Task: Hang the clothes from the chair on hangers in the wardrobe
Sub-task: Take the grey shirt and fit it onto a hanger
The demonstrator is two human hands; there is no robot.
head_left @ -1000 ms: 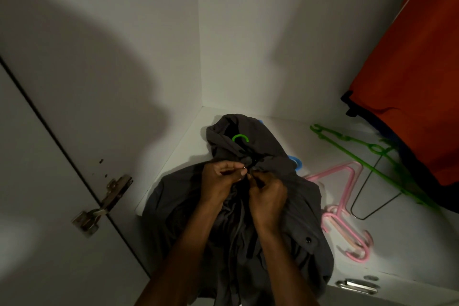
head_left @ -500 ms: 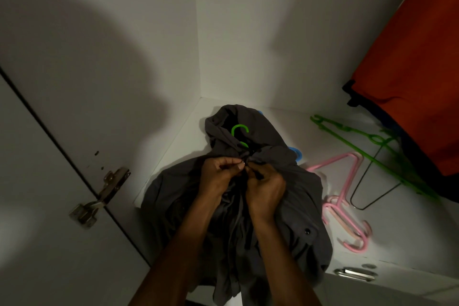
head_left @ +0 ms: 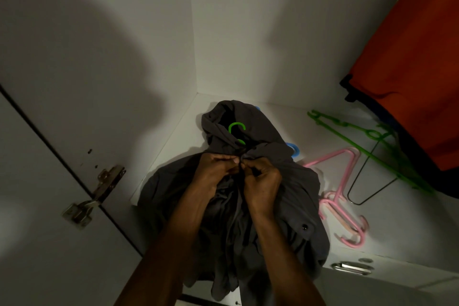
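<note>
Down on the white wardrobe shelf [head_left: 173, 156], the left hand [head_left: 213, 171] and right hand [head_left: 260, 179] pinch the dark grey shirt [head_left: 293, 189] closed at its collar, just below the green hanger hook [head_left: 236, 128].

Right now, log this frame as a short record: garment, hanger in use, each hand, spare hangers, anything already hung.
garment: grey shirt lying on wardrobe shelf
hanger in use: green hook pokes from collar
left hand: pinches shirt front below collar
right hand: pinches same spot
spare hangers: pink hangers, green hanger, on shelf at right
already hung: orange garment
</note>
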